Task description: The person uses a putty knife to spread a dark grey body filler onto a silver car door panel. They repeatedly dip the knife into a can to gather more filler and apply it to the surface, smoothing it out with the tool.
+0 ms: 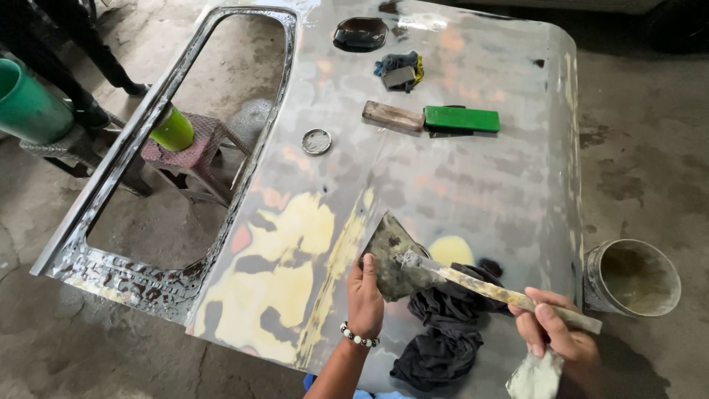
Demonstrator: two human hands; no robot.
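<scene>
Nearest the camera, the right hand (557, 338) is closed around the handle of a putty knife (473, 284) crusted with dried filler, and its lower fingers also pinch a second, smaller scraper blade (535, 377) that hangs below the palm. The left hand (365, 295), with a beaded bracelet (358, 338) at the wrist, grips the lower edge of a flat mixing board (395, 255) smeared with grey-green filler; the tip of the putty knife rests on that board. Both tools sit just above a sanded car door panel (473, 185), which lies flat as the work surface, bare metal with patches of yellow filler and a window opening on its left.

Just beside the hands, one crumpled black rag (447, 332) lies on the panel. Farther up the panel there are two sanding blocks lying end to end, one wooden (393, 116) and one green (461, 119), one small round tin lid (317, 141), one bundle of blue-and-yellow cloth with a grey block on it (399, 72), and one black door-handle recess (360, 33).

Containers: one metal can (635, 277) stands on the floor just right of the panel, open, its inside coated with greyish residue. One green bucket (29, 103) sits at far left, its contents out of view. One lime-green cup (173, 131) lies tilted on a pink stool (196, 151), seen through the window opening; what it holds cannot be told.
</scene>
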